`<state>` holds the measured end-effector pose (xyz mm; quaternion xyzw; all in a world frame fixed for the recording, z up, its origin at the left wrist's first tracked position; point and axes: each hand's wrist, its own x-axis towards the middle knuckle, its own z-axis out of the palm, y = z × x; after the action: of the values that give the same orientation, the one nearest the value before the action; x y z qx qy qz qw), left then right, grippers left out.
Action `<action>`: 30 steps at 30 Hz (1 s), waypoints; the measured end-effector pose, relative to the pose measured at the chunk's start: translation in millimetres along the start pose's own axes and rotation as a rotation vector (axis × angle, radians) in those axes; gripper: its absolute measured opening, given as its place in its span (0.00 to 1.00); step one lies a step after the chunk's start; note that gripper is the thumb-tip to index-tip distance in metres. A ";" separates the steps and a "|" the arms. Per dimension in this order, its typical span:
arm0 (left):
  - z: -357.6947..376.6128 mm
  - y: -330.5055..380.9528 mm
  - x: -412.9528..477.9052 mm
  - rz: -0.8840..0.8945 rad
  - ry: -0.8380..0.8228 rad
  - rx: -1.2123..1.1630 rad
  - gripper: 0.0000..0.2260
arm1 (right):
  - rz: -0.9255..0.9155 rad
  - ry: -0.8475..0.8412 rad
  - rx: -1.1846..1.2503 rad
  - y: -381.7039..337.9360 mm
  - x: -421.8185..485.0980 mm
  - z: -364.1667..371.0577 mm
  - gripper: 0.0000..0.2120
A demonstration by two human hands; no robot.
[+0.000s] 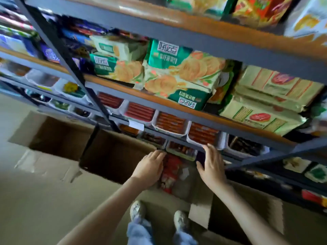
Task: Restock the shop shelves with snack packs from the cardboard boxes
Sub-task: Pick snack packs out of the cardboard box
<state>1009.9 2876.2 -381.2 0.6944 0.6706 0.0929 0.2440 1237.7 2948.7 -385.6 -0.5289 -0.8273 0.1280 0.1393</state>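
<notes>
Both my hands reach down in front of the lower shelf, over an open cardboard box (pixel 198 183) at my feet. Red snack packs (pixel 170 172) lie in that box between my hands. My left hand (pixel 150 167) sits at the left side of the packs, fingers fairly straight and touching them. My right hand (pixel 211 165) is spread open to the right of the packs, fingertips near the shelf's front rail (pixel 230 154). White trays of red snack sticks (pixel 169 123) fill the shelf just above.
Two more open cardboard boxes (pixel 58 137) (pixel 115 154) stand on the floor to the left. Green biscuit bags (pixel 178 75) and yellow-green packs (pixel 261 106) crowd the middle shelf. A dark upright post (pixel 74 71) crosses the shelving. My shoes (pixel 138 209) stand close to the box.
</notes>
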 end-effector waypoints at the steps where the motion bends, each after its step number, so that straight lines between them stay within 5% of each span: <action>1: 23.6 -5.5 -8.1 -0.050 -0.029 -0.035 0.23 | 0.007 -0.069 0.003 11.6 -9.9 16.8 0.33; 7: 169.4 -21.6 -34.6 -0.201 -0.139 -0.137 0.21 | 0.100 -0.433 0.064 82.3 -69.2 137.7 0.39; 11: 275.0 -53.9 -31.6 -0.326 -0.235 -0.110 0.23 | 0.195 -0.615 0.024 120.6 -95.4 233.4 0.30; 17: 433.7 -131.6 0.4 -0.356 -0.141 -0.101 0.28 | 0.322 -0.726 0.087 169.2 -100.8 424.5 0.27; 20: 497.6 -171.3 8.6 -0.345 -0.042 -0.158 0.34 | 0.384 -0.677 0.181 180.5 -89.7 510.1 0.29; 23: 536.8 -193.2 16.3 -0.298 0.090 -0.082 0.30 | 0.389 -0.561 0.275 193.4 -69.8 576.4 0.32; 26: 566.2 -207.1 22.7 -0.297 0.083 -0.058 0.29 | 0.461 -0.545 0.367 209.4 -52.5 615.2 0.31; 30: 580.2 -205.5 25.0 -0.315 0.068 -0.045 0.29 | 0.441 -0.630 0.393 223.2 -44.9 618.4 0.15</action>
<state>1094.7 2772.5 -982.5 0.5715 0.7767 0.0918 0.2483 1216.9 2958.9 -1044.2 -0.5916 -0.6564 0.4651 -0.0529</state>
